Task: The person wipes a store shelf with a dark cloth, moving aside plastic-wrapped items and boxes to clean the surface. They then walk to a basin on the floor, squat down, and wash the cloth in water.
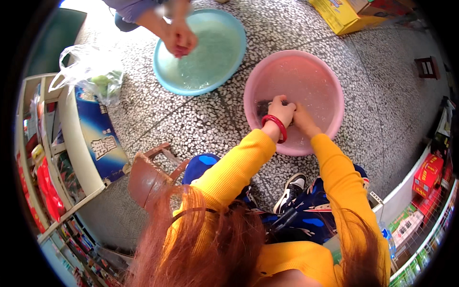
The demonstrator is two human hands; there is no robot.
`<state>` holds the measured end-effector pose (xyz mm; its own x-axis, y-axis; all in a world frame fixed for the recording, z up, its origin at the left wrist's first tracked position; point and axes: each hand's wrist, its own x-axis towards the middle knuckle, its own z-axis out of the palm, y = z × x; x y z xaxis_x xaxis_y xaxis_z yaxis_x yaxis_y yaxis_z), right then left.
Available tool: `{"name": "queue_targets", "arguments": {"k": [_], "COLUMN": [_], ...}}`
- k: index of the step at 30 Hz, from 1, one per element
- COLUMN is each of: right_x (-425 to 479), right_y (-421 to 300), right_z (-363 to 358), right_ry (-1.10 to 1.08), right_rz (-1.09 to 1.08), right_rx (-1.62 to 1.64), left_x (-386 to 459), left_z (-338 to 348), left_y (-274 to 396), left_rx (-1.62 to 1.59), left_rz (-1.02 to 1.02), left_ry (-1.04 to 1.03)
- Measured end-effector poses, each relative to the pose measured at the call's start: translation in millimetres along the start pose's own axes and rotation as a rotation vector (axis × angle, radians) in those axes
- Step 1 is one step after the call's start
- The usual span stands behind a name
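In front of me a pink plastic basin (294, 57) holds cloudy water. A dark wet item, probably cloth (263, 107), lies partly under the water at its near left side. My left hand (281, 110), with a red bangle (275, 123) around the wrist, is closed over part of this dark item. Pressed against it from the right is my right hand (304, 117), also gripping the dark item between the two hands. Its fingertips are hidden behind the left hand. The yellow sleeves end above the water.
Another person's hands (181, 39) are together over a light-blue basin (238, 46) of water. A plastic bag with green produce (102, 80) and a brown wooden stool (147, 179) are at left. Stocked shelves (68, 179) flank the terrazzo floor; a yellow box (339, 18) stands far right.
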<state>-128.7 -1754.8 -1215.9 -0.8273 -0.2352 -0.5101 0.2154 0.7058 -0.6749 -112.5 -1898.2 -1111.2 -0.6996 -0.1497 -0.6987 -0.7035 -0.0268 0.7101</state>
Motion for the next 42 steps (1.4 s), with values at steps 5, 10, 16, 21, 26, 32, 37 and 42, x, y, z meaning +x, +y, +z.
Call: {"name": "queue_targets", "arguments": {"k": [5, 10, 16, 21, 26, 32, 37, 42], "right_x": [-14, -35, -118, -149, -130, -76, -85, -85], "right_y": [7, -53, -158, -183, -153, -95, -107, -124], "right_z": [-7, -63, -111, -136, -152, -111, -103, -115], "right_ry": [0.127, 0.206, 0.028, -0.296, -0.148, 0.103, -0.161, -0.189], "right_rz": [-0.122, -0.142, -0.508, -0.607, -0.188, 0.163, 0.177, -0.102], "right_rx": [-0.777, -0.488, -0.375, -0.049, 0.826, 1.225, 1.532, 1.46], "left_x": [-25, -25, -26, -14, -40, -65, -74, -88], "left_z": [-8, -1, 0, -1, 0, 7, 2, 7], "left_y": [21, 24, 34, 20, 24, 46, 57, 72], "left_rx": [-0.263, -0.581, -0.851, -0.544, -0.633, -0.853, -0.921, -0.646], "left_rz": [-0.169, -0.49, -0.496, -0.446, -0.383, -0.198, -0.278, -0.212], "left_ry": [-0.136, -0.274, -0.51, -0.444, -0.224, -0.347, -0.615, -0.575]}}
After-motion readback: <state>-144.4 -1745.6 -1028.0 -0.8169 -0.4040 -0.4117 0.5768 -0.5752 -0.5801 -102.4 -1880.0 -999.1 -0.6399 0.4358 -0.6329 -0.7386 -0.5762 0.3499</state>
